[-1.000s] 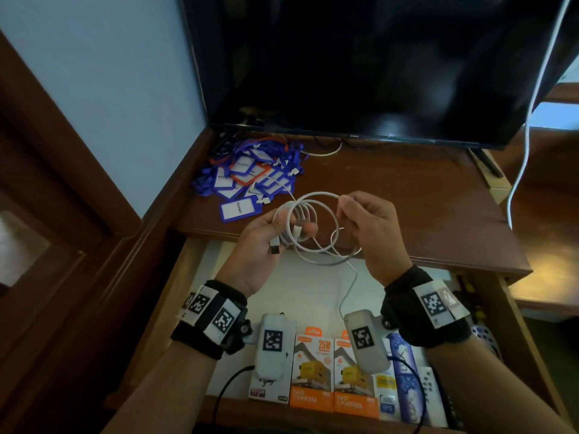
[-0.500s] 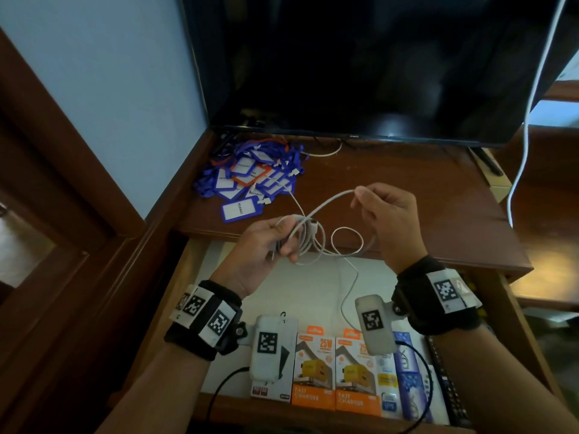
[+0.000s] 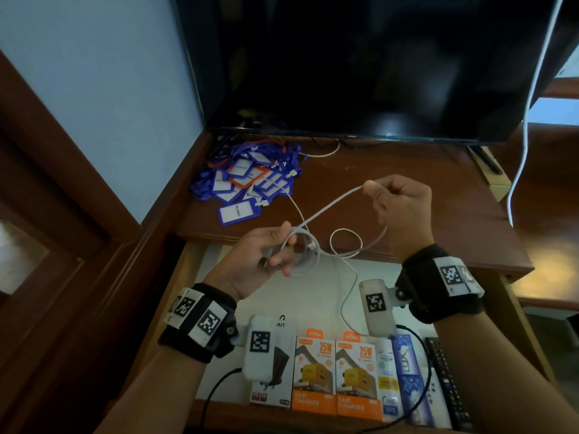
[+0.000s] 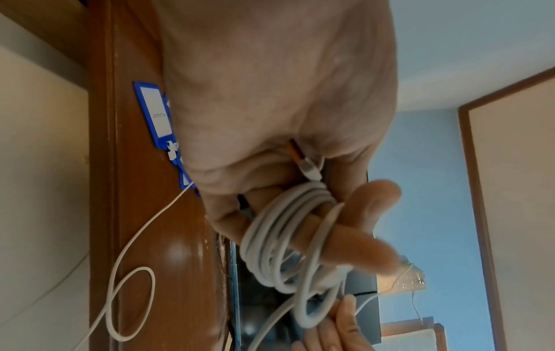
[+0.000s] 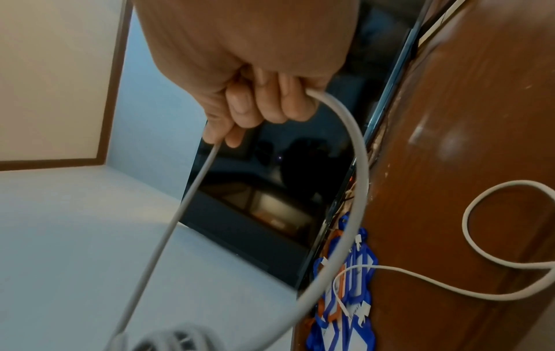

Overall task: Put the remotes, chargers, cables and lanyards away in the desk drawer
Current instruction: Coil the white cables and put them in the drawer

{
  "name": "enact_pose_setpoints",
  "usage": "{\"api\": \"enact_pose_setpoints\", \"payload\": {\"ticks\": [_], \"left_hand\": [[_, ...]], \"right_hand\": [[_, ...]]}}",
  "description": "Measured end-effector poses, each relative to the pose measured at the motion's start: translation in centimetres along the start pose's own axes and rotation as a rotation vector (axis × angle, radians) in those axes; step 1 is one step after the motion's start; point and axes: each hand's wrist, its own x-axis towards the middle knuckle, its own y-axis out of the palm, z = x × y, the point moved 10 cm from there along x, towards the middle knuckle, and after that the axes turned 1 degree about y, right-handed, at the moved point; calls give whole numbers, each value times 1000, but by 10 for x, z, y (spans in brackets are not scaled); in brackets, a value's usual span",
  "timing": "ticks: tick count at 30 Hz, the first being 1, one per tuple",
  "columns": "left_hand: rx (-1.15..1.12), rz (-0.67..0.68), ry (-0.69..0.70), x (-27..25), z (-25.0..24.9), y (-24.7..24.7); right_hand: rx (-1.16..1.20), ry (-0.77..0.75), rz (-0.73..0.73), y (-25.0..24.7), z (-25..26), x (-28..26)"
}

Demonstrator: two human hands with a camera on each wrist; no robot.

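Note:
My left hand (image 3: 275, 252) (image 4: 303, 190) holds a small coil of white cable (image 3: 302, 252) (image 4: 288, 249) wound over its fingers, above the front edge of the desk. A plug end (image 4: 309, 166) lies tucked in the palm. My right hand (image 3: 398, 205) (image 5: 258, 104) grips a loose stretch of the same cable (image 5: 357, 152) up and to the right of the coil. More slack loops (image 3: 344, 242) hang between the hands and trail down into the open drawer (image 3: 313, 296). A heap of blue and orange lanyards (image 3: 247, 180) (image 5: 345, 285) lies on the desk's left rear.
A black TV (image 3: 360, 64) stands at the back of the wooden desk (image 3: 423, 183). In the drawer's front lie charger boxes (image 3: 335, 377), a Lux box (image 3: 407, 371) and a black remote (image 3: 445, 380). Another white cable (image 3: 529, 98) hangs at the right.
My right hand has drawn the cable up and right, away from the coil, stretching a length out. The coil in my left hand has tightened and sunk a little.

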Motion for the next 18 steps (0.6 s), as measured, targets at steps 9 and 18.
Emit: {"api": "enact_pose_setpoints", "payload": {"ticks": [9,18], "left_hand": [[-273,-266,79,2,-29,-75],[-233,-236,14,10,-12,-55]], "right_hand": [[-536,40,617,46,-69,-28],[-225,176,613,74,-54,-42]]}}
